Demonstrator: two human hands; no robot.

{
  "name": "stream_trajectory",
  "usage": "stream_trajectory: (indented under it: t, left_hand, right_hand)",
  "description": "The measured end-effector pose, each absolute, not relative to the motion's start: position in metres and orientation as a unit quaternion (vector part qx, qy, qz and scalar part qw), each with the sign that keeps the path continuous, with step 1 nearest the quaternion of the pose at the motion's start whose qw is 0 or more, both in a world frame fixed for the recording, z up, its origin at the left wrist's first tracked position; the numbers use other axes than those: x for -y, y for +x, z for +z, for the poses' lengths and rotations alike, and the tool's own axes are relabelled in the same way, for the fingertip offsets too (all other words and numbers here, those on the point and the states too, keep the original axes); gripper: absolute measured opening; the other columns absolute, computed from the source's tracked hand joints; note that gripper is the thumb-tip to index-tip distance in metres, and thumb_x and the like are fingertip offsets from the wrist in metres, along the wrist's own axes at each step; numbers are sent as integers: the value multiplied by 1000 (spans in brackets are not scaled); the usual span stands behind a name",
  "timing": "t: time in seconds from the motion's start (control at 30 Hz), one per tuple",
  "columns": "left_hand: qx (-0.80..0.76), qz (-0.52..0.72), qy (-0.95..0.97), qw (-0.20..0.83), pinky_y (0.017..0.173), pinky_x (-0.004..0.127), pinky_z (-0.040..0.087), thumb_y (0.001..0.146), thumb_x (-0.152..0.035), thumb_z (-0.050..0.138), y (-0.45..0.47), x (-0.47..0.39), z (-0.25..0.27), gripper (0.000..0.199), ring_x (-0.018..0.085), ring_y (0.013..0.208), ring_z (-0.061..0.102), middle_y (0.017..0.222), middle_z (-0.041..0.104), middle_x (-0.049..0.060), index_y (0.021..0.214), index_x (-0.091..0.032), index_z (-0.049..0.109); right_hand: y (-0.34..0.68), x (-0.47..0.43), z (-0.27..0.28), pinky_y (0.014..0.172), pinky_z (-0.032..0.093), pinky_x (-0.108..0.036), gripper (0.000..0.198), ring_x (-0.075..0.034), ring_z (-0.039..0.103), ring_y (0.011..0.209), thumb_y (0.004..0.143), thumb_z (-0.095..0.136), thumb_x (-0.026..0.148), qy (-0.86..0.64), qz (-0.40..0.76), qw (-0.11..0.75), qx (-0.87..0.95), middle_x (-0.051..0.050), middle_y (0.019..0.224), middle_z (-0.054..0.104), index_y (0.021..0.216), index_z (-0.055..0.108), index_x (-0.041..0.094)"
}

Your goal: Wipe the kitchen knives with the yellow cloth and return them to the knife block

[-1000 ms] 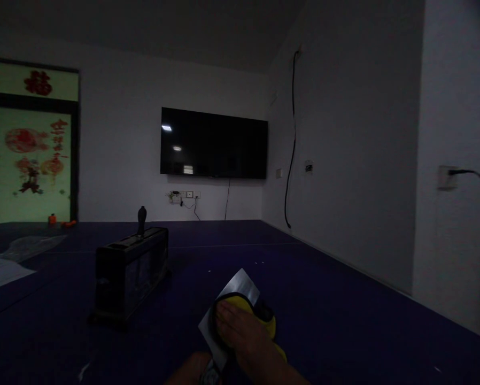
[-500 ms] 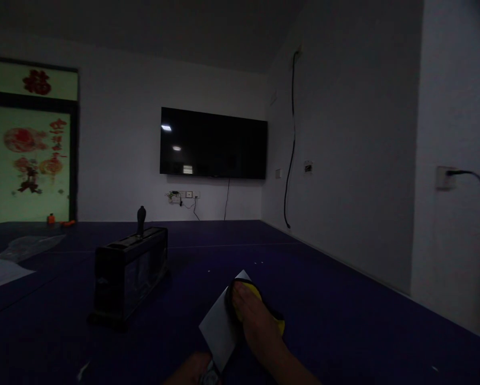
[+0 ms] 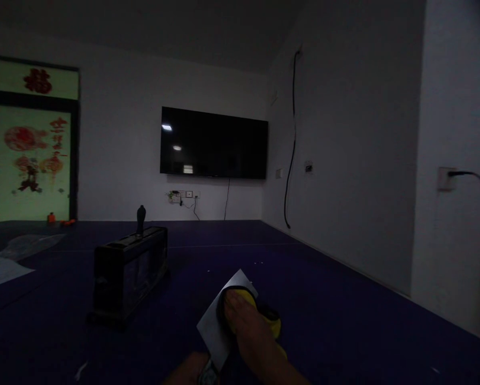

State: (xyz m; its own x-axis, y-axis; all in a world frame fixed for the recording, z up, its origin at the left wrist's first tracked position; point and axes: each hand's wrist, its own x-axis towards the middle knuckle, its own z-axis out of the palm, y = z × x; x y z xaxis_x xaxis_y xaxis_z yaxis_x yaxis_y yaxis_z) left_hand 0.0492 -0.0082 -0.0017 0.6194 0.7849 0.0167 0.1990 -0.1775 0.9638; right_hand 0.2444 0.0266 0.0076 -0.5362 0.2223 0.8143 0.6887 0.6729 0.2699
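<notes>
The right hand point(image 3: 246, 323) is grasping a yellow cloth point(image 3: 272, 326) with a dark border, its fingers laid over it and pressing it onto a grey metal plate point(image 3: 213, 325). The plate is tilted, one corner pointing toward the far edge of the purple table point(image 3: 324, 315) — whether it touches the tabletop I cannot tell. At its lower corner is the left hand point(image 3: 188, 369), dim and partly cut off, so I cannot tell how its fingers close; a small patterned thing point(image 3: 208, 373) beside it is too dark to name.

A black box point(image 3: 146, 272) stands upright on the table to the left of the plate, a dark handle point(image 3: 141, 219) rising from its top. Farther out, toward the table's left edge, lie a white sheet point(image 3: 3, 272) and some clear plastic point(image 3: 33, 246). Near the far left corner sit small orange objects point(image 3: 51, 217), with a red-decorated door point(image 3: 31, 160) behind.

Above the far edge, a black television point(image 3: 214, 144) hangs over wall sockets point(image 3: 182, 195). Past the far right corner, a black cable point(image 3: 293, 101) hangs down the wall, ending just above the right edge.
</notes>
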Motion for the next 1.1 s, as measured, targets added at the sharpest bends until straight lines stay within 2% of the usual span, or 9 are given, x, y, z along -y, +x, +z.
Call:
stream_trajectory:
  t: [0.13, 0.23, 0.3, 0.47, 0.57, 0.67, 0.83, 1.1]
  left_hand:
    - [-347, 240, 718, 554, 46, 20, 23, 41, -58, 72, 52, 8, 3, 48, 7, 51, 35, 52, 42, -5, 55, -19, 47]
    - [-353, 262, 711, 549, 47, 20, 23, 49, -54, 71, 50, 12, 5, 42, 7, 51, 34, 52, 41, -6, 56, -18, 50]
    - [-352, 271, 713, 543, 48, 20, 25, 53, -53, 70, 49, 13, 5, 40, 7, 52, 35, 54, 42, -5, 58, -18, 52]
    - [-318, 240, 751, 527, 54, 23, 39, 53, -53, 76, 54, 1, 1, 41, 12, 58, 49, 57, 52, -3, 57, -18, 55]
    - [-321, 226, 758, 521, 61, 27, 46, 71, -48, 68, 60, -7, -2, 33, 13, 64, 55, 69, 59, -1, 73, -16, 60]
    - [-336, 213, 761, 513, 68, 31, 50, 86, -40, 53, 60, -9, -4, 27, 15, 75, 58, 89, 61, 3, 94, -14, 59]
    - [-357, 204, 761, 502, 76, 36, 51, 88, -34, 52, 49, -5, -6, 28, 18, 89, 58, 108, 57, 7, 110, -16, 55]
    - [-366, 194, 769, 487, 72, 33, 52, 88, -34, 53, 60, -13, -10, 26, 17, 84, 59, 102, 59, 5, 105, -14, 57]
  right_hand:
    - [243, -18, 17, 100, 42, -35, 44, -18, 39, 126, 85, 36, 4, -225, -306, 386, 840, -12, 129, 52, 126, 50, 11]
    - [243, -16, 23, 99, 43, -33, 39, -17, 41, 125, 86, 37, 5, -216, -313, 405, 832, -12, 125, 55, 121, 53, 11]
    - [243, -16, 25, 98, 44, -32, 40, -17, 43, 123, 86, 37, 4, -229, -319, 410, 823, -12, 124, 56, 122, 53, 12]
    - [249, -26, 24, 93, 49, -34, 50, -18, 50, 117, 83, 33, 0, -276, -321, 457, 782, -12, 121, 58, 129, 47, 15]
    - [257, -35, 21, 93, 48, -34, 57, -19, 50, 117, 79, 33, -2, -317, -305, 470, 765, -10, 123, 57, 131, 46, 16]
    - [264, -42, 18, 95, 47, -35, 61, -20, 49, 118, 76, 33, -2, -338, -280, 478, 761, -9, 126, 55, 132, 45, 18]
    - [266, -49, 13, 93, 49, -37, 58, -21, 51, 116, 77, 33, 0, -376, -250, 483, 750, -8, 125, 56, 129, 49, 19]
    - [265, -55, 5, 96, 47, -39, 56, -22, 51, 116, 77, 33, 2, -408, -230, 487, 737, -7, 126, 55, 125, 54, 20]
